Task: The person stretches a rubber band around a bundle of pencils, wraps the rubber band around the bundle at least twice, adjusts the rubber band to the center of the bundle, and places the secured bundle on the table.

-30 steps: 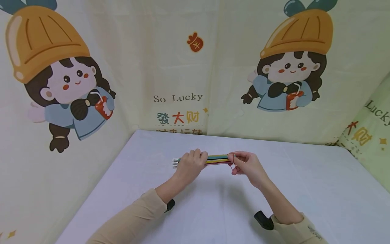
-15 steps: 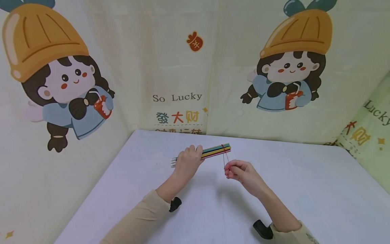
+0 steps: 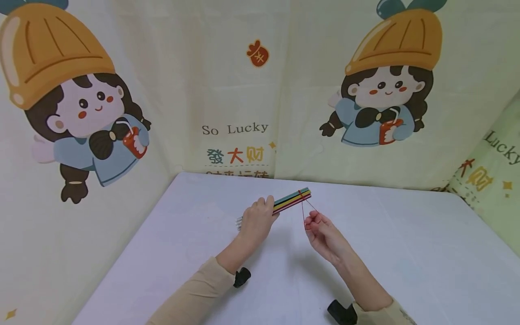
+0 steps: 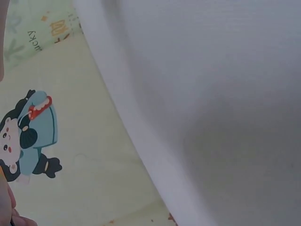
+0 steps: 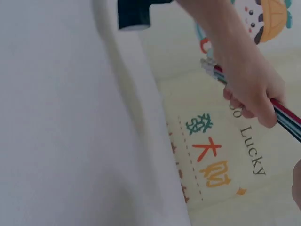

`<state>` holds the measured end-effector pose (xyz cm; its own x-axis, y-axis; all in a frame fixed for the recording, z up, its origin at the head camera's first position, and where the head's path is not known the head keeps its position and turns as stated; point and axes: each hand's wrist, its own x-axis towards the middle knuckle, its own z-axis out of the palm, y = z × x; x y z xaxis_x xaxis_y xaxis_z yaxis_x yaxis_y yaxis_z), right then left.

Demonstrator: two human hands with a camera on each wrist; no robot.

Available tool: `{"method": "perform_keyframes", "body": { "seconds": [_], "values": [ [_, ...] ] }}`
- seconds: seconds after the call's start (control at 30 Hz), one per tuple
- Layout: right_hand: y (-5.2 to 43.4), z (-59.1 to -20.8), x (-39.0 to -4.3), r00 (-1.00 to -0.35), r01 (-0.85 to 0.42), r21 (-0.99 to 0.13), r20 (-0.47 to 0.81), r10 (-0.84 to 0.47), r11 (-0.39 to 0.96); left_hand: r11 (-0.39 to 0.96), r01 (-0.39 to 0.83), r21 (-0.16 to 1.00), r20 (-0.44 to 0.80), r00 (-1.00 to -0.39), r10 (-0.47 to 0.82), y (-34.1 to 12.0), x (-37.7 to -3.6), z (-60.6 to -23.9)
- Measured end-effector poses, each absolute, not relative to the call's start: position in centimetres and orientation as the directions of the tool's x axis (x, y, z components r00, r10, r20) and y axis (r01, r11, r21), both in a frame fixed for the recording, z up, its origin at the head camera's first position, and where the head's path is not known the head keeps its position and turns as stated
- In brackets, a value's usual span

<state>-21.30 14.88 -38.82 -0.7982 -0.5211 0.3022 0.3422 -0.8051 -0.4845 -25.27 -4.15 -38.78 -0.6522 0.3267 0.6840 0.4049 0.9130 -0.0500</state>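
Observation:
In the head view my left hand (image 3: 257, 222) grips a bundle of striped pencils (image 3: 289, 201) round its middle, tilted up to the right above the table. Pale eraser ends stick out on the left of the fist; the right wrist view shows these ends and the coloured pencils (image 5: 288, 120) past the other side of the hand. A thin red rubber band (image 3: 301, 194) goes round the bundle near its right end. Below that end, my right hand (image 3: 327, 238) holds the band's loop stretched between its fingers. At the left wrist view's lower left corner, part of a hand (image 4: 5, 205) shows.
A white-covered table (image 3: 195, 203) lies beneath both hands. Behind it hangs a cream cloth backdrop (image 3: 304, 158) with cartoon prints and lettering. Black wrist devices (image 3: 342, 312) sit at both sleeves.
My right hand has drawn away from the pencils' right end, pulling the rubber band into a stretched loop, then turned and spread it. The bundle has tilted up at the right.

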Motion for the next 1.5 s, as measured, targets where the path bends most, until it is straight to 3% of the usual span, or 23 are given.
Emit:
{"method": "perform_keyframes", "body": {
  "seconds": [0.07,0.17,0.23,0.33,0.4,0.53,0.63,0.73,0.97,1.27,1.37,1.5],
  "values": [
    [14.4,-38.7,-21.4,-0.811,0.476,-0.202,0.276,-0.516,-0.856,0.918,0.395,-0.041,0.702,-0.643,0.308,-3.8,-25.3,-38.7],
    [13.8,-38.4,-21.6,-0.827,0.550,0.147,0.232,-0.511,-0.822,0.926,0.375,-0.035,0.737,-0.616,0.277,-3.5,-25.4,-38.8],
    [13.6,-37.8,-21.7,-0.844,0.536,0.252,0.172,-0.508,-0.806,0.931,0.362,-0.044,0.767,-0.585,0.263,-3.4,-25.6,-38.9],
    [13.7,-36.6,-21.8,-0.864,0.495,0.274,0.049,-0.502,-0.825,0.934,0.348,-0.079,0.821,-0.509,0.259,-3.7,-26.0,-39.2],
    [14.0,-35.8,-21.9,-0.876,0.458,0.221,-0.057,-0.480,-0.861,0.933,0.338,-0.122,0.851,-0.448,0.274,-4.0,-26.3,-39.2],
    [14.9,-35.1,-22.0,-0.883,0.454,-0.083,-0.178,-0.435,-0.887,0.916,0.324,-0.236,0.883,-0.322,0.341,-5.0,-26.7,-39.3],
    [15.7,-34.7,-21.9,-0.891,0.455,-0.365,-0.195,-0.411,-0.813,0.880,0.333,-0.339,0.870,-0.246,0.428,-5.9,-26.8,-38.9],
    [16.4,-34.0,-21.5,-0.899,0.430,-0.574,-0.200,-0.390,-0.697,0.829,0.351,-0.436,0.834,-0.188,0.518,-6.7,-26.9,-38.1],
    [16.6,-32.4,-20.7,-0.907,0.410,-0.764,-0.287,-0.307,-0.498,0.727,0.398,-0.559,0.766,-0.087,0.637,-7.6,-26.9,-36.3],
    [16.8,-31.8,-20.4,-0.890,0.361,-0.927,-0.310,-0.334,-0.101,0.661,0.408,-0.630,0.696,-0.082,0.714,-7.5,-26.4,-36.9],
    [17.3,-31.1,-19.9,-0.881,0.357,-0.927,-0.293,-0.371,-0.116,0.673,0.400,-0.622,0.698,-0.108,0.708,-7.4,-26.2,-37.2],
    [17.5,-30.3,-18.7,-0.876,0.294,-0.950,-0.224,-0.427,-0.106,0.718,0.382,-0.582,0.710,-0.193,0.678,-7.4,-26.4,-37.5]
  ]
}}
